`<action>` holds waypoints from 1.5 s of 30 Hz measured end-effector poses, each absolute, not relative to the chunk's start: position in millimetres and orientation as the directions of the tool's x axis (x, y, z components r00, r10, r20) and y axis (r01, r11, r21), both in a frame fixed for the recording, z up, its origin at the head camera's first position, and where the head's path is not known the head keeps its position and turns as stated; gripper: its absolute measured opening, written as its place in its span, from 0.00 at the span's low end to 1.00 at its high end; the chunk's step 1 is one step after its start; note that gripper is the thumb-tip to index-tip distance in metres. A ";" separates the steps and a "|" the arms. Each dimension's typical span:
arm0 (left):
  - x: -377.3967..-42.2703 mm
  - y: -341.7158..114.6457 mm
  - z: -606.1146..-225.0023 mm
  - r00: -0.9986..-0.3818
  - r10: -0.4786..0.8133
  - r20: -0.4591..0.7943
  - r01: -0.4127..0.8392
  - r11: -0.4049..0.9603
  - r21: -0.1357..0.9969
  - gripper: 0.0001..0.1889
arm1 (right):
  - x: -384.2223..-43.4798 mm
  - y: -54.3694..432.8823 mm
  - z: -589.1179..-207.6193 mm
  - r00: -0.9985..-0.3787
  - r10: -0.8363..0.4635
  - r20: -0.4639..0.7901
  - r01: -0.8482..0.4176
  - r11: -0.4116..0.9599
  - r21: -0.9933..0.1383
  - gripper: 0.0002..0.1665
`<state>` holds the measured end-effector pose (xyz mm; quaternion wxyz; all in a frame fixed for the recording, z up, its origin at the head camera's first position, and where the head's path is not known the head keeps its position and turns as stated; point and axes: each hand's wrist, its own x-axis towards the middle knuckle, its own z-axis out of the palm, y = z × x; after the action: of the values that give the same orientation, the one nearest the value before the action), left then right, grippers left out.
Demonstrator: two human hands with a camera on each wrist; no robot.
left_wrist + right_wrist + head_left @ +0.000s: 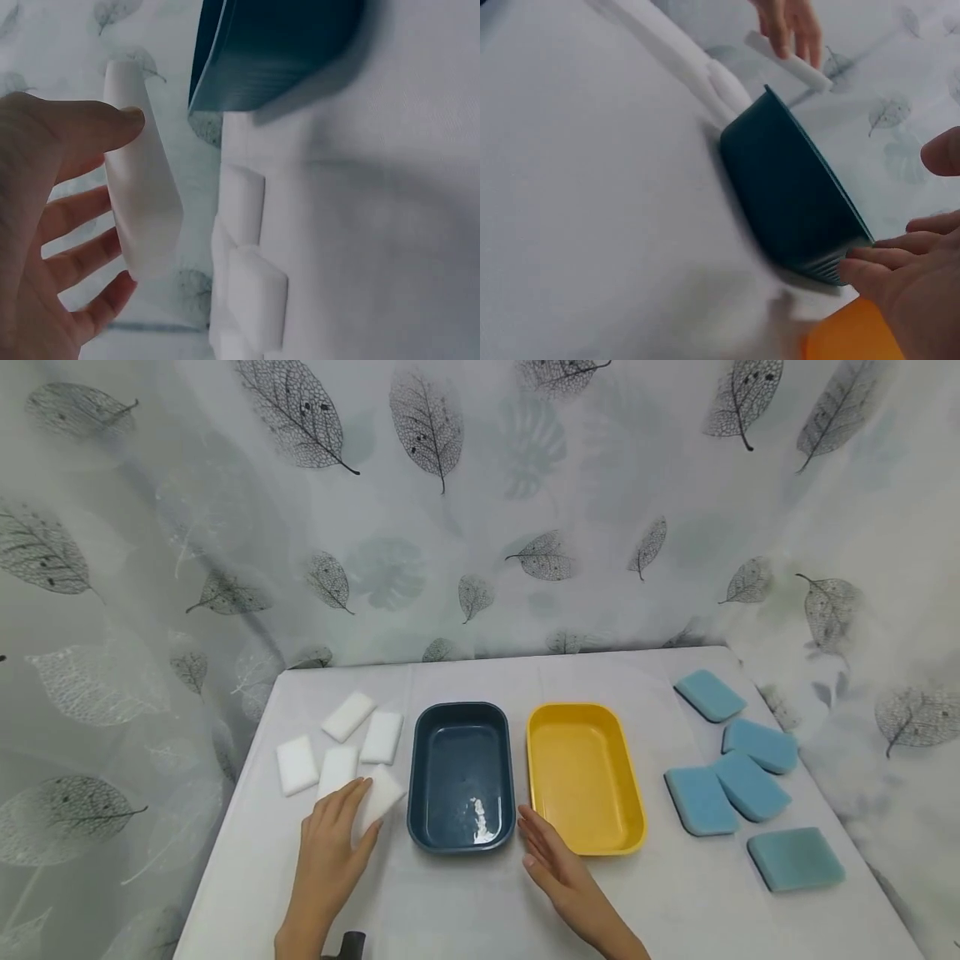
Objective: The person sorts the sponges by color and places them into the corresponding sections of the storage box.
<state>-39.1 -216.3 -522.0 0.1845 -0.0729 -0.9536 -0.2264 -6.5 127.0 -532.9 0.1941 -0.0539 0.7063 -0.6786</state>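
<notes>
My left hand (pixel 330 843) pinches a white sponge (pixel 384 793) between thumb and fingers. In the left wrist view that sponge (pixel 142 172) is held up above the table, its narrow edge showing. Several other white sponges (pixel 297 765) lie on the table beyond and left of this hand. To the right of the held sponge stands a dark blue tray (pixel 420 777) with nothing in it. My right hand (pixel 558 877) has its fingers extended by the tray's near right corner; whether they touch it I cannot tell. Beside it is a yellow tray (pixel 634 802), also bare inside.
Several blue sponges (pixel 705 802) lie on the right of the white-covered table (pixel 465 910), two of them overlapping. A leaf-patterned curtain (pixel 480 527) hangs behind the table. A small black object (pixel 351 945) shows near my left wrist.
</notes>
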 end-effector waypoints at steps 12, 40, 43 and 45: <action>-61.3 -184.5 -515.1 -0.872 0.281 0.401 0.432 0.826 0.361 0.37 | -12.0 107.0 -574.4 -0.969 -0.227 -0.099 0.083 0.080 -0.993 0.38; -105.9 -148.8 -526.8 -0.714 0.700 -0.002 0.680 0.694 0.235 0.42 | -25.2 78.3 -603.8 -0.988 -0.130 -0.088 0.081 0.058 -0.995 0.36; -109.6 -148.3 -528.7 -0.705 0.708 -0.035 0.686 0.694 0.218 0.42 | -27.3 76.9 -602.5 -0.989 -0.116 -0.089 0.082 0.063 -0.995 0.36; -112.0 -148.3 -530.5 -0.702 0.711 -0.047 0.689 0.694 0.208 0.41 | -27.7 76.6 -602.3 -0.990 -0.109 -0.087 0.080 0.064 -0.995 0.36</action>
<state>-112.0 -148.3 -530.5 -0.0618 -0.3813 -0.9182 -0.0878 -27.7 76.6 -602.3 0.0691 -0.0100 0.7262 -0.6839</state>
